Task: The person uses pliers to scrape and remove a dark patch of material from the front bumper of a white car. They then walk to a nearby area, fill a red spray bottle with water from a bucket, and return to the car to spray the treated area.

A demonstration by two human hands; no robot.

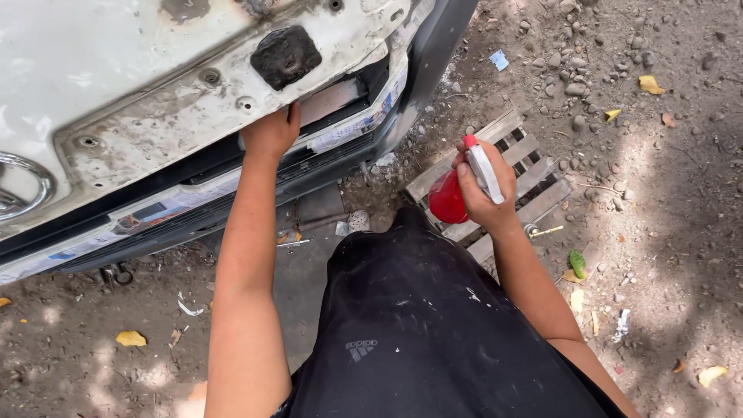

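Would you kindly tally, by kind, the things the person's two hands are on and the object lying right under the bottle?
Red spray bottles, held in the right hand: 1
White vehicle body panels, with the left hand pressed at the lower edge: 1
Wooden slatted pallets on the dirt: 1
Total: 3

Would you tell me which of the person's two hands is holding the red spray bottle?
The right hand grips the red spray bottle over the wooden pallet; the left hand is pressed on the white car panel.
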